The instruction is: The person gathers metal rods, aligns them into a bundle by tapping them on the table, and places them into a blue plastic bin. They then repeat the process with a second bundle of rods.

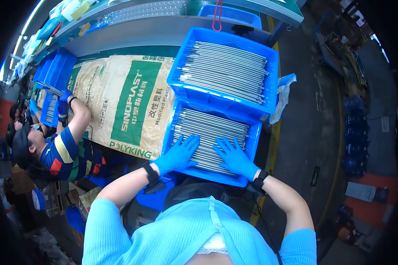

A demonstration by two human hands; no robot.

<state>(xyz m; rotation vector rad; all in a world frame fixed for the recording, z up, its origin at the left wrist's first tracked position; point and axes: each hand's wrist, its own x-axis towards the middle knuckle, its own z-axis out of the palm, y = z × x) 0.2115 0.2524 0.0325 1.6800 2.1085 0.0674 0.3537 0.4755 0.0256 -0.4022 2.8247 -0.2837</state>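
Observation:
Both my hands wear blue gloves and rest palm down on metal rods [208, 128] laid side by side in the nearer blue bin [251, 152]. My left hand [179, 153] lies over the left ends of the rods, its fingers stretched out. Toward the right ends, my right hand [235, 157] spreads its fingers flat on them. Neither hand grips a rod. Just beyond stands a second blue bin [221, 95], filled with a layer of similar rods [223, 68].
A printed sack sheet [135, 101] covers the bench to the left. There a co-worker [66, 152] in blue gloves holds several rods over blue bins [59, 68]. A clear plastic bag [282, 99] hangs at the far bin's right side. A red loop [217, 17] dangles above.

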